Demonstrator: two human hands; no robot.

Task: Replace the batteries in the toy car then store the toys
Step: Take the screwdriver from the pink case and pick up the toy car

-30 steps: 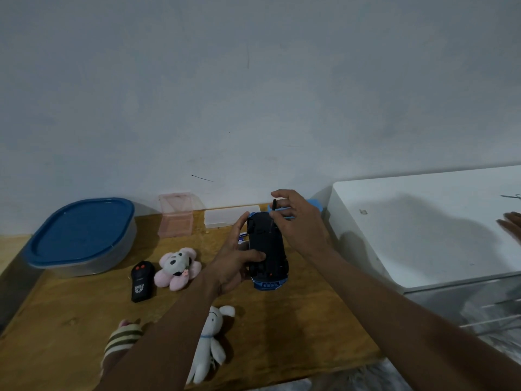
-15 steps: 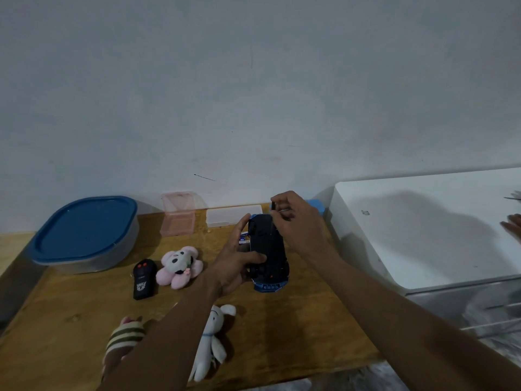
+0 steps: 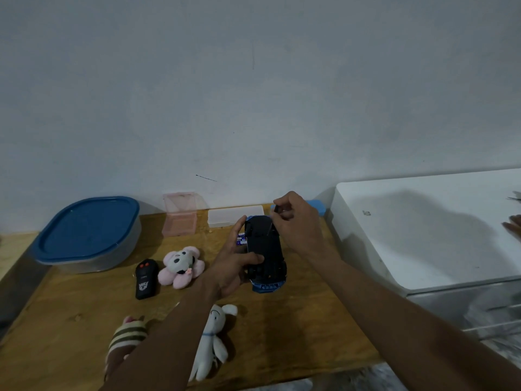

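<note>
The left hand (image 3: 231, 266) grips the upturned toy car (image 3: 266, 249). The right hand (image 3: 298, 221) pinches a small black piece (image 3: 277, 208), perhaps a cover. The battery pack (image 3: 242, 240) label is unreadable.

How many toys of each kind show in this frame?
Plush toys: 3 (pink plush, white plush, striped plush)
Toy car: 1
Remote control: 1
Total: 5

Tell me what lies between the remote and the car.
Head view: the pink plush sits right beside the remote, then comes the left hand gripping the upturned car.
</note>
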